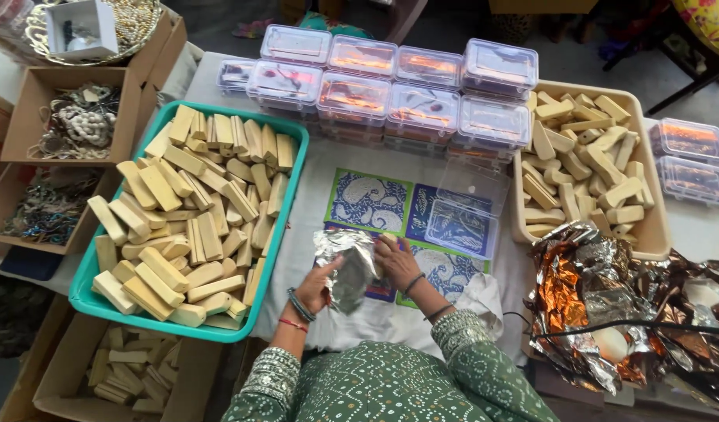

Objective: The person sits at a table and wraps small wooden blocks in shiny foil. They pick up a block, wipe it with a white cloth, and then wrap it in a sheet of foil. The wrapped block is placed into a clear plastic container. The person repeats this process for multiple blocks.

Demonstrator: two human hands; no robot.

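Note:
My left hand (316,286) and my right hand (396,261) both hold a crumpled piece of silver foil (347,264) between them, over a white cloth with blue and green patterned squares (369,202). The foil seems wrapped around something that I cannot see. An open clear plastic box (461,227) with its lid raised lies just beyond my right hand. Bangles sit on both wrists.
A teal tray (86,291) heaped with pale wooden blocks lies left. A beige tray (656,234) of similar blocks is at right. Stacked clear lidded boxes (391,78) line the far side. A crumpled foil heap (609,305) sits at right. Cardboard boxes (78,125) of jewellery stand left.

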